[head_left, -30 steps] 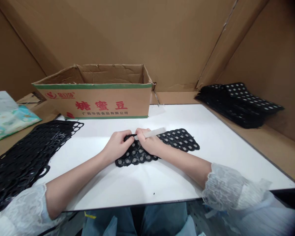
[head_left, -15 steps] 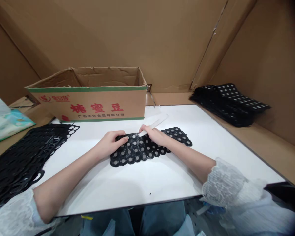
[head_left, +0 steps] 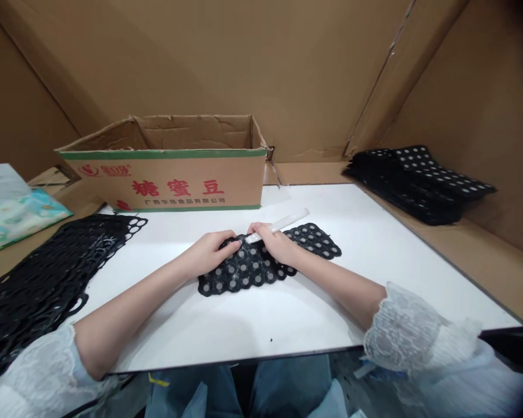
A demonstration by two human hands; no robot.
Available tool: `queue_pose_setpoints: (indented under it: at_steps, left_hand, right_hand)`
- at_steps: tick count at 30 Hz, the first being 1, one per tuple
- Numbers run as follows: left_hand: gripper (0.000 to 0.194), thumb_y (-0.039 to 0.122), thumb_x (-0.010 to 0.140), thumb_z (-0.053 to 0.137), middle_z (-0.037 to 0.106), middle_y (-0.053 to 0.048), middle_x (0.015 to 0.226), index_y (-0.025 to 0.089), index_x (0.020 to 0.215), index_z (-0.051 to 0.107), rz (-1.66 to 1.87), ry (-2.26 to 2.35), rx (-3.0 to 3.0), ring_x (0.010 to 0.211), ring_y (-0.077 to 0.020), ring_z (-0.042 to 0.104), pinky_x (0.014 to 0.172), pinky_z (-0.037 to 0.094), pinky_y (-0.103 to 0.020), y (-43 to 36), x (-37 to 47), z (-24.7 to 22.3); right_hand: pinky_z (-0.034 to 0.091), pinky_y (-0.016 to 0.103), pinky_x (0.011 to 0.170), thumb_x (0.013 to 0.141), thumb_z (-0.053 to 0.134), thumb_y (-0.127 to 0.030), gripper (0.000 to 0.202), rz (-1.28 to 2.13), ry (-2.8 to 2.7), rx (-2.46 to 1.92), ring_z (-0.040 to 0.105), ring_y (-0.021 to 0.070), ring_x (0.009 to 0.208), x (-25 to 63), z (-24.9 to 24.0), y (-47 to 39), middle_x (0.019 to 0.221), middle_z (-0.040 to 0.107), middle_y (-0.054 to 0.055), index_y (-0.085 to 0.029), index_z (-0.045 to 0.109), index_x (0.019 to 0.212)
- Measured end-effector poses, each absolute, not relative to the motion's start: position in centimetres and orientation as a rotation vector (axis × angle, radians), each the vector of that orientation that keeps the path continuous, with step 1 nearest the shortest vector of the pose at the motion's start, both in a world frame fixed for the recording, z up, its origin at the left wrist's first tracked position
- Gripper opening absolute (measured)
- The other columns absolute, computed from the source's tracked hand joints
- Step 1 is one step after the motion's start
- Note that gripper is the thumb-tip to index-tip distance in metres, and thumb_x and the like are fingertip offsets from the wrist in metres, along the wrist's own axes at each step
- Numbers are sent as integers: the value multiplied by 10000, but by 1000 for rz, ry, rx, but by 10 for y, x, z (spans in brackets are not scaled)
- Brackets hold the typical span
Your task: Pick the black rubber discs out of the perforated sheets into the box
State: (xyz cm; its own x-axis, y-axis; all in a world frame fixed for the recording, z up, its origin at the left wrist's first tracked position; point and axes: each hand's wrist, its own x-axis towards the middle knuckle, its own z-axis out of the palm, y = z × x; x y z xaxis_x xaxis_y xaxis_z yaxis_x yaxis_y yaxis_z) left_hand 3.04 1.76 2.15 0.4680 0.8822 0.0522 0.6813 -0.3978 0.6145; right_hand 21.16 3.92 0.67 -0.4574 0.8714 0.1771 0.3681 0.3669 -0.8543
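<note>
A black sheet with rows of pale round dots [head_left: 244, 273] lies across the white table in front of me. My left hand [head_left: 213, 252] is closed on its upper left edge, thumb on top. A slim whitish stick-like tool [head_left: 287, 220] is gripped in my right hand [head_left: 274, 241], pointing up and to the right. The tool's lower end touches the sheet's upper edge close to my left thumb. Part of the sheet is hidden beneath my right hand and wrist, and its right end shows beyond them.
A cardboard box [head_left: 165, 180] with red lettering stands at the back left. Black perforated sheets [head_left: 47, 267] are heaped at left, beside a flowered soft pack [head_left: 21, 215]. More dotted black sheets [head_left: 418, 180] are stacked at right. Cardboard walls [head_left: 244, 64] surround the table [head_left: 226, 331].
My left hand has slid rightward along the sheet's upper edge, closer to my right hand. The tool now leans flatter. The whole view has shifted slightly.
</note>
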Motion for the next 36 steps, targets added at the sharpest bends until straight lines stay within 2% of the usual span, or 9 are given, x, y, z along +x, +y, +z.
queue_pose_setpoints:
  at_steps: [4, 16, 21, 26, 28, 33, 36]
  left_hand:
    - [301, 412, 802, 354, 460, 21, 622, 165, 685, 479, 590, 1255, 2103, 604, -121, 418, 555, 337, -224, 20, 28, 23]
    - [287, 397, 788, 373, 408, 35, 593, 157, 640, 425, 655, 1270, 1969, 572, -99, 376, 527, 315, -215, 7, 38, 27]
    - [248, 318, 792, 364, 379, 44, 517, 166, 597, 373, 676, 1401, 2206, 505, -90, 338, 500, 258, -219, 1, 41, 25]
    - [209, 279, 803, 362, 344, 57, 494, 173, 626, 390, 727, 1446, 2281, 471, -80, 315, 496, 245, -218, -1, 40, 20]
    - [231, 306, 814, 352, 351, 51, 524, 171, 632, 399, 742, 1417, 2256, 507, -86, 335, 511, 263, -214, 3, 36, 20]
    - [284, 376, 822, 330, 437, 34, 609, 169, 663, 443, 637, 1299, 2225, 606, -109, 418, 579, 324, -219, 22, 18, 22]
    - [280, 366, 815, 328, 496, 15, 658, 172, 681, 479, 566, 1279, 2339, 662, -134, 456, 646, 353, -242, 30, 13, 24]
  right_hand:
    - [323, 256, 734, 836, 189, -313, 325, 1012, -1972, -1078, 432, 137, 748, 209, 8, 38, 694, 457, -6, -185, 455, 700]
    - [331, 244, 675, 847, 156, -357, 356, 910, -1912, -1113, 428, 127, 683, 197, 3, 30, 632, 416, -9, -181, 418, 681]
    - [294, 246, 578, 829, 208, -337, 301, 626, -2195, -1287, 406, 129, 582, 191, 8, 29, 588, 425, -10, -193, 447, 716]
    - [256, 267, 569, 806, 265, -320, 256, 287, -2338, -1540, 405, 146, 567, 182, 11, 40, 577, 448, 13, -190, 477, 745]
    - [269, 263, 575, 812, 249, -340, 278, 352, -2296, -1487, 425, 151, 602, 188, 10, 47, 608, 463, 15, -193, 475, 746]
    - [334, 240, 651, 834, 193, -328, 340, 901, -2181, -1110, 454, 136, 703, 214, 7, 55, 680, 490, 3, -180, 463, 690]
    - [335, 250, 712, 845, 180, -369, 383, 954, -2024, -1095, 459, 137, 742, 216, 4, 52, 692, 499, 4, -176, 476, 697]
